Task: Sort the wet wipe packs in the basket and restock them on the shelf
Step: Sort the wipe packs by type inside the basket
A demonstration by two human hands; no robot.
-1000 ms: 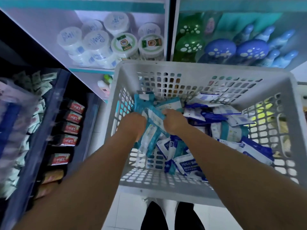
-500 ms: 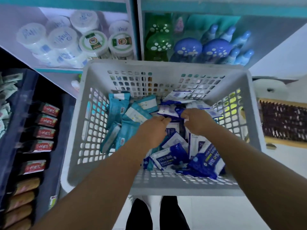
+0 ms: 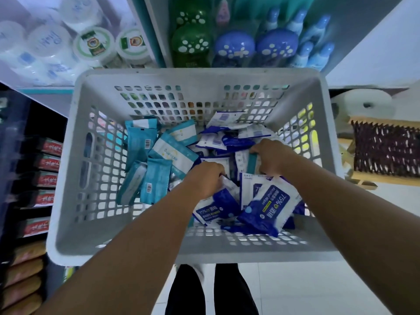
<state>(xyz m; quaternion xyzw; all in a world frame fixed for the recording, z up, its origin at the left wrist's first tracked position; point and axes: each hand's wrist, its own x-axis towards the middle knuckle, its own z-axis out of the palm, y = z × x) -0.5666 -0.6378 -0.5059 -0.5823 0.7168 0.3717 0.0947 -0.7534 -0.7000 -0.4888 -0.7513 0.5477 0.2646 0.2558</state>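
A grey perforated basket (image 3: 75,223) sits in front of me, holding several wet wipe packs. Teal packs (image 3: 145,162) lie grouped on its left side. Dark blue and white alcohol wipe packs (image 3: 266,205) are piled on the right. My left hand (image 3: 204,178) reaches into the middle of the pile with fingers curled around a white and blue pack. My right hand (image 3: 270,155) is deeper on the right, its fingers curled around a white pack with a teal stripe (image 3: 247,162). Both hands hide what lies under them.
Shelves stand behind the basket: white tubs (image 3: 95,44) at upper left, green and blue dispensers (image 3: 234,46) at upper middle. A dark rack of red-labelled boxes (image 3: 45,169) runs down the left. A wooden brush (image 3: 384,151) and white roll (image 3: 363,103) lie right.
Both hands left the teal packs, now grouped at the basket's left, and moved right into the blue and white pile. The view also shifted right.
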